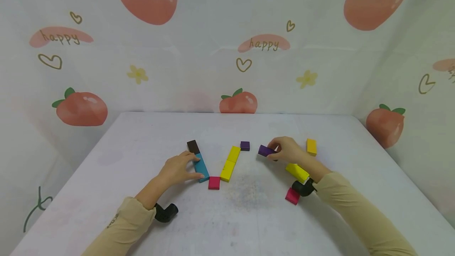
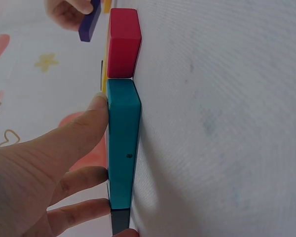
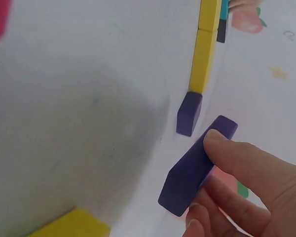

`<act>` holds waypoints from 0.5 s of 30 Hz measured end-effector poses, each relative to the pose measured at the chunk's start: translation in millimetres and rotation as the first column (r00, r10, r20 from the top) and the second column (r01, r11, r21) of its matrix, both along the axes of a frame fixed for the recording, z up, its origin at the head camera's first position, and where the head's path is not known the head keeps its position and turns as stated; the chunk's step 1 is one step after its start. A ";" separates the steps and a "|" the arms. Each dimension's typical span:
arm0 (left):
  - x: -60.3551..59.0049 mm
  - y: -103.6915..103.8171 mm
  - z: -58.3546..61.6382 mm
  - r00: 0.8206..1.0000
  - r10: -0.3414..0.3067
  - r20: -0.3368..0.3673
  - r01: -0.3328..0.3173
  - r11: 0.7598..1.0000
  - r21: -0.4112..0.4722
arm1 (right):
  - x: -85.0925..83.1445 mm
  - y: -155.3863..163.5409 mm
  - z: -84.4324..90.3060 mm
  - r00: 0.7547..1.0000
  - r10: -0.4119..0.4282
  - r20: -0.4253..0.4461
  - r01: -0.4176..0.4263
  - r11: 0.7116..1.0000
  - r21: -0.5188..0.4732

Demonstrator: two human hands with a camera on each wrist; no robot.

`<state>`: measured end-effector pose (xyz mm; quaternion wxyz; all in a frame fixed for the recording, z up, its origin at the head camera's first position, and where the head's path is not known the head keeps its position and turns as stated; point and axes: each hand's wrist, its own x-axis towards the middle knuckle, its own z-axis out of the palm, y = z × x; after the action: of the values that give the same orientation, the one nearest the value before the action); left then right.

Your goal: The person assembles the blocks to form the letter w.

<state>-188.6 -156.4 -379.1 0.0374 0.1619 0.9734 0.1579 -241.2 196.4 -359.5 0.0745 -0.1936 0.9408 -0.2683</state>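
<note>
My left hand (image 1: pixel 179 168) rests at a teal block (image 1: pixel 201 168); its thumb touches the near end and other fingers touch farther along. In the left wrist view a fingertip also lies by the black block (image 2: pixel 120 221) at the teal block's far end. A red block (image 1: pixel 214 183) sits at the near end, beside two yellow blocks (image 1: pixel 230 163) laid end to end. My right hand (image 1: pixel 287 150) holds a long purple block (image 3: pixel 195 165) off the table, pinched between thumb and fingers. Left of it, a small purple block (image 1: pixel 245 145) adjoins the far yellow block.
Right of the row lie an orange-yellow block (image 1: pixel 311 147), a yellow block (image 1: pixel 297 173) under the right forearm, and a red block (image 1: pixel 292 196). Black wrist cameras (image 1: pixel 166 213) hang at both cuffs. A printed cloth (image 1: pixel 199 50) stands behind the white table (image 1: pixel 199 228).
</note>
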 end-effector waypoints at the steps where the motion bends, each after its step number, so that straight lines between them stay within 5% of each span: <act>1: 0.0 0.1 0.1 1.000 0.000 0.000 0.000 1.000 -0.001 | 0.2 -1.8 0.1 1.000 -0.002 0.000 0.002 1.000 0.000; 15: 0.7 0.1 1.0 1.000 0.003 0.002 -0.003 1.000 0.006 | -0.5 -23.2 -0.7 0.996 -0.080 0.032 0.078 0.995 0.066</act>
<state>-187.9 -156.3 -378.1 0.0374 0.1605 0.9731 0.1610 -241.7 173.1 -360.2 0.0865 -0.1490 0.9544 -0.2438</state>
